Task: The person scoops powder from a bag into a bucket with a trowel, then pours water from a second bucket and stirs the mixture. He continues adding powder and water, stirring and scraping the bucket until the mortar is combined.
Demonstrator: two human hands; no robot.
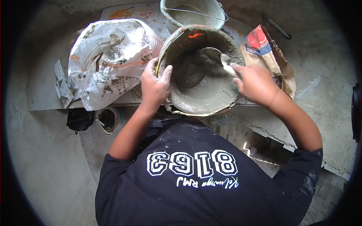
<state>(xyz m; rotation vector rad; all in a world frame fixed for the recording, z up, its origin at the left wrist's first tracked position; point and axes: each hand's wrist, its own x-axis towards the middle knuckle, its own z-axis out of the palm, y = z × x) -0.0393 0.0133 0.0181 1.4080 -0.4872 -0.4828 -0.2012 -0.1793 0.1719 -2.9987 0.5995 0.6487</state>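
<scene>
A mortar-caked bucket [217,98] leans toward me, its mouth facing up at the camera. Grey wet mortar [188,73] lies inside it. My left hand [155,83] is closed on the bucket's left rim, with the thumb on the inner side. My right hand [257,82] is wrapped around the pale handle of a trowel [227,64] over the right part of the bucket. The trowel's curved metal neck reaches toward the mortar; its blade is dark and hard to make out.
A second bucket [194,19] with a wire handle stands behind. On the left sits a dirty white sack [113,56]; on the right, an open paper bag [264,56]. A small container [107,120] and black bag [80,119] are below the ledge.
</scene>
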